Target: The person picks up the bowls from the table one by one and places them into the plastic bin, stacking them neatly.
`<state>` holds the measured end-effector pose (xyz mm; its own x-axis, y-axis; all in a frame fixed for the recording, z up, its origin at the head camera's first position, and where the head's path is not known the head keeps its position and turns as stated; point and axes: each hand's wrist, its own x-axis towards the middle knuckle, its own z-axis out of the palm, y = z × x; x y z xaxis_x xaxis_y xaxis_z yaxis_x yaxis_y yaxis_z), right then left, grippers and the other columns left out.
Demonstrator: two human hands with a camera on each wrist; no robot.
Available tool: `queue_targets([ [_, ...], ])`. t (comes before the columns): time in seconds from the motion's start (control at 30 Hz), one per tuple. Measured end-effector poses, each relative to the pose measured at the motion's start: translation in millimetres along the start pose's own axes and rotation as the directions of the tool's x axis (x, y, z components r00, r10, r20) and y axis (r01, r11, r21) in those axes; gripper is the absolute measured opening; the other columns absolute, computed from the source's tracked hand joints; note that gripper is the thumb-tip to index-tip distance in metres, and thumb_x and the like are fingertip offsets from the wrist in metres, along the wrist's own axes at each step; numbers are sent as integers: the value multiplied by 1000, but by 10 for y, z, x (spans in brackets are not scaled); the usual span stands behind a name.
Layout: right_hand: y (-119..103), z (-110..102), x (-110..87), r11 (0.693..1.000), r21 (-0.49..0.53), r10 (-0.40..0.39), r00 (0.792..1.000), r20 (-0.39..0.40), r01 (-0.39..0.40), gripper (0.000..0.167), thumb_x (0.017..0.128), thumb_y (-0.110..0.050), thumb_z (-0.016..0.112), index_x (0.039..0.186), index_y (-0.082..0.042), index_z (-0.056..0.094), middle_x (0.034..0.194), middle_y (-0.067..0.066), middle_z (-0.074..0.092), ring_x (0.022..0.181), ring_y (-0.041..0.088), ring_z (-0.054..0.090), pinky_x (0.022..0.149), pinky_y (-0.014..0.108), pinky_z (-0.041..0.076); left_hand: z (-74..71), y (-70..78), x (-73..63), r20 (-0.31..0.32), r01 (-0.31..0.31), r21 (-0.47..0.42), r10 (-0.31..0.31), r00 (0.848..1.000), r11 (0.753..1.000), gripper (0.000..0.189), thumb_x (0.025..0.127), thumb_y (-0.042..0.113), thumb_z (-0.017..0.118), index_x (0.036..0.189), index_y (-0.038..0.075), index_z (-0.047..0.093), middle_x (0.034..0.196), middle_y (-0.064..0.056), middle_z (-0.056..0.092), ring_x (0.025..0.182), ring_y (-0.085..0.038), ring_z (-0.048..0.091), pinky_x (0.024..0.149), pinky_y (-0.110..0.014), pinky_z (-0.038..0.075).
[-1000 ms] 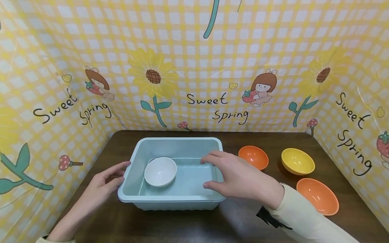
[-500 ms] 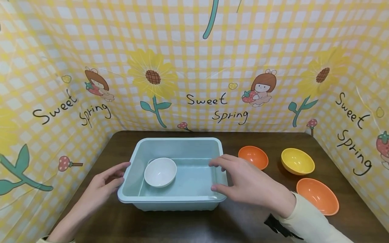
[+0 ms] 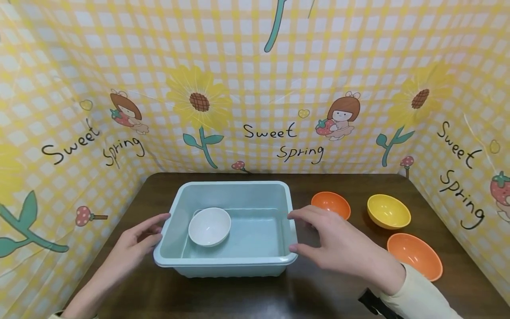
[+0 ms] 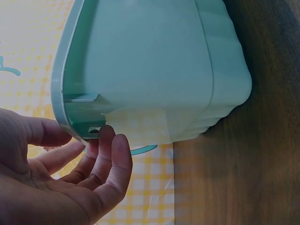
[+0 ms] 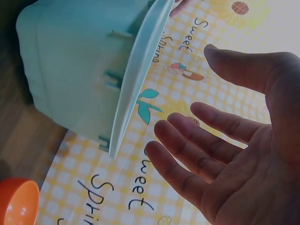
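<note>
A light blue plastic basin (image 3: pixel 255 239) stands on the table with a white bowl (image 3: pixel 209 227) inside, toward its left. My left hand (image 3: pixel 128 244) grips the basin's left rim; in the left wrist view the thumb (image 4: pixel 47 132) lies at the rim's edge and the other fingers curl below it. My right hand (image 3: pixel 336 237) hovers at the right rim, thumb and fingers spread. The right wrist view shows its relaxed fingers (image 5: pixel 187 164) apart from the basin wall (image 5: pixel 79 70), with nothing in them.
To the right on the dark wooden table (image 3: pixel 247 297) sit a dark orange bowl (image 3: pixel 330 204), a yellow bowl (image 3: pixel 388 211) and a lighter orange bowl (image 3: pixel 415 257). A yellow checked cloth (image 3: pixel 255 79) walls the table at the back and sides.
My right hand has drawn back to the right, from over the basin's inside to its right rim. The left hand, basin and bowls have stayed in place.
</note>
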<state>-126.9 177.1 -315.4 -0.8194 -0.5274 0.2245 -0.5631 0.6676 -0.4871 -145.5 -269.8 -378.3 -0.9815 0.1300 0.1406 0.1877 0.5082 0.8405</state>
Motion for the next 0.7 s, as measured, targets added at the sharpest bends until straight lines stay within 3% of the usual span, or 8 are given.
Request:
queue_targets([
  [0.2, 66, -37, -81, 1000, -4, 6, 999, -34, -6, 53, 88, -32, 88, 133, -13, 68, 120, -6, 68, 101, 11, 62, 87, 37, 57, 5, -13, 1, -9, -21, 1, 21, 1000, 1000, 43, 104, -1, 57, 147, -6, 55, 102, -11, 63, 85, -10, 60, 68, -27, 54],
  [0.37, 125, -34, -127, 1000, -2, -29, 996, -90, 29, 47, 86, -27, 90, 128, -18, 69, 111, -12, 65, 97, 10, 60, 85, 35, 56, -9, -4, 2, 1, -20, 2, 20, 1000, 1000, 43, 105, 0, 57, 148, -4, 55, 103, -13, 64, 85, -10, 60, 69, -27, 54],
  [0.7, 242, -25, -216, 996, -13, -92, 979, -182, 91, 48, 84, -21, 92, 126, -17, 69, 110, -14, 66, 95, 8, 60, 83, 33, 55, -4, -23, 7, 14, -21, -40, 22, 1000, 999, 44, 105, -1, 56, 149, -6, 52, 101, -12, 65, 86, -10, 61, 68, -27, 55],
])
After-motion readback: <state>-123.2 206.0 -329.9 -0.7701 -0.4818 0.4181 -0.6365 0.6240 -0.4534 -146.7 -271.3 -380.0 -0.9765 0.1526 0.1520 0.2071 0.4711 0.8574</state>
